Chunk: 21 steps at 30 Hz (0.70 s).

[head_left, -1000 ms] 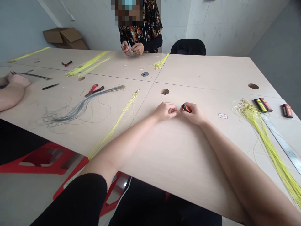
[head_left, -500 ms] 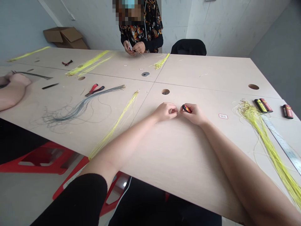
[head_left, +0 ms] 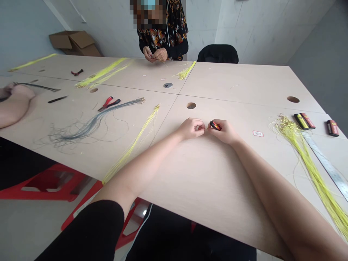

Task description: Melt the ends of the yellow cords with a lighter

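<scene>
Tan laminate counter (head_left: 206,188) lay beneath both hands: the left hand (head_left: 191,129) curled closed, pinching something too small to tell, just beside the right hand (head_left: 224,133), which gripped a small black-and-red cylinder (head_left: 215,125) between its fingers.

And here's the wearer's outfit, right at the near edge of the view: a black sleeve (head_left: 81,232) on the left arm, plain and matte, with a clean rounded hem. Below it, a bare left forearm (head_left: 141,174) running out to a bare left hand (head_left: 191,129). Over on the right, a matching bare right forearm (head_left: 272,188) and bare right hand (head_left: 224,132) — no glove on either one. Down the middle, near, there's black clothing (head_left: 190,243) with a thin white stripe (head_left: 138,232) along its edge — simple, dark, no visible logo or markings!
</scene>
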### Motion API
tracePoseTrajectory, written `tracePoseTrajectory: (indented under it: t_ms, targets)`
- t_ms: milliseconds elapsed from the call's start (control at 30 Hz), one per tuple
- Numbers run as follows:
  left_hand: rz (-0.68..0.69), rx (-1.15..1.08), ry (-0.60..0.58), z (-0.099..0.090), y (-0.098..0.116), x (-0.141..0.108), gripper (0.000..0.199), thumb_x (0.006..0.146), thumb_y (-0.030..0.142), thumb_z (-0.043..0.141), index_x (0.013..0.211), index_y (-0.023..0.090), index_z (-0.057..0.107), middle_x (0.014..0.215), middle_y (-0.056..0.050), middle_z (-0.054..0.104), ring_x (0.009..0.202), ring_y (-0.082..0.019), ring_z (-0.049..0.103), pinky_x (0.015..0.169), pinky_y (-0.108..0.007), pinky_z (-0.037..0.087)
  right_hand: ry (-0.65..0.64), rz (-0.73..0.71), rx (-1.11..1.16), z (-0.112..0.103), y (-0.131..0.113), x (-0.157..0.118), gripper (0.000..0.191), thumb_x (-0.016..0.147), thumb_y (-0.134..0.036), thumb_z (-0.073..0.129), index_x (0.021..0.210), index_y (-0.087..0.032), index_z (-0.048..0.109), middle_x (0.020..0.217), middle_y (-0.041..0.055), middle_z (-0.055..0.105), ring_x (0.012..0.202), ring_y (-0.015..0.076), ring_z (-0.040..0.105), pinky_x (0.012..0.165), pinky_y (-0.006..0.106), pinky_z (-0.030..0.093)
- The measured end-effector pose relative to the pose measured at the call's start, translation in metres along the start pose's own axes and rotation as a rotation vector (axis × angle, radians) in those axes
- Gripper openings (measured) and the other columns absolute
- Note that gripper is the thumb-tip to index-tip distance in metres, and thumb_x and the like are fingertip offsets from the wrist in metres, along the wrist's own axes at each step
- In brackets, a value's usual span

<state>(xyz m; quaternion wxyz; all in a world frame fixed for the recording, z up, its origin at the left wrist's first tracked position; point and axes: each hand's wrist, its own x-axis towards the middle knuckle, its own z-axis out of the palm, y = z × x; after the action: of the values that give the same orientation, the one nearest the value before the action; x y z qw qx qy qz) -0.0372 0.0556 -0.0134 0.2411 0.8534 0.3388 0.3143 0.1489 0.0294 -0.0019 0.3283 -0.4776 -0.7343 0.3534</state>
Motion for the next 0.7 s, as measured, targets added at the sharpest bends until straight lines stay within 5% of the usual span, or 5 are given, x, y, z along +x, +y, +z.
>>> tracePoseTrajectory:
  t_ms: [500, 700]
  targets:
    - [-0.031, -0.038, 0.002, -0.0007, 0.0007, 0.0001, 0.010, 0.066, 0.018, 0.050, 0.059, 0.015, 0.056, 0.057, 0.002, 0.053, 0.052, -0.008, 0.040, 0.054, -0.022, 0.032, 0.019, 0.034, -0.029, -0.0003, -0.0041, -0.0002, 0.014, 0.067, -0.030, 0.048, 0.062, -0.018, 0.046, 0.058, -0.0033, 0.036, 0.058, 0.0101, 0.031, 0.055, 0.026, 0.025]
    - [-0.035, -0.034, 0.008, -0.0007, 0.0005, 0.0000, 0.012, 0.067, 0.019, 0.051, 0.059, 0.015, 0.057, 0.057, 0.002, 0.053, 0.052, -0.008, 0.040, 0.053, -0.023, 0.032, 0.037, 0.080, 0.068, -0.0011, -0.0005, -0.0013, 0.018, 0.064, -0.031, 0.057, 0.075, -0.016, 0.057, 0.058, -0.0045, 0.041, 0.055, 0.0090, 0.032, 0.054, 0.025, 0.026]
